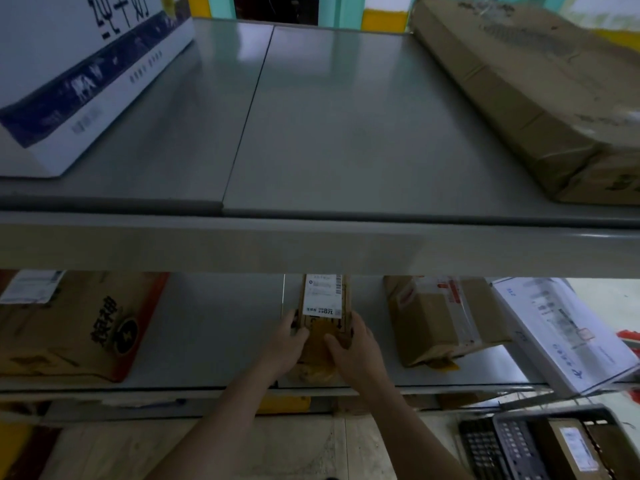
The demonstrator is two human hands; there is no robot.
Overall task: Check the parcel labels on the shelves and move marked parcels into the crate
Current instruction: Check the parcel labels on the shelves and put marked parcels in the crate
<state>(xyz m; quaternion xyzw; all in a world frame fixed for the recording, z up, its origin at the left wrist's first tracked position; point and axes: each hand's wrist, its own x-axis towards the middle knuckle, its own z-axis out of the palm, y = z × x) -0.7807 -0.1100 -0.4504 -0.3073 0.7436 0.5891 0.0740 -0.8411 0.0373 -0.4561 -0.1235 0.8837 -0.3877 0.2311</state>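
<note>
**Both hands on a labelled parcel at the lower shelf**

Taking the narrow parcel [323, 327] as the landmark: it lies on the lower shelf [214, 327], its white label [323, 296] turned face up, which I judge is so the marking can be read. The left hand [289, 344] grips its left edge and the right hand [351, 346] its right edge, fingers curled over the top, so the grip on each side is clamped on the parcel, probably to steady or lift it.

Nearer than the parcel and down to its right sits one dark crate [519, 441] on the floor, with one box [573, 448] already inside.

Level with the parcel are three more: a large brown carton [79, 327] well to its left, a taped brown box [436, 320] near its right, and a white box [561, 334] beyond that, tilted.

Farther, on the upper shelf [311, 116], rest two: a white-and-blue carton [79, 77] up left and a long brown carton [519, 91] up right.
</note>
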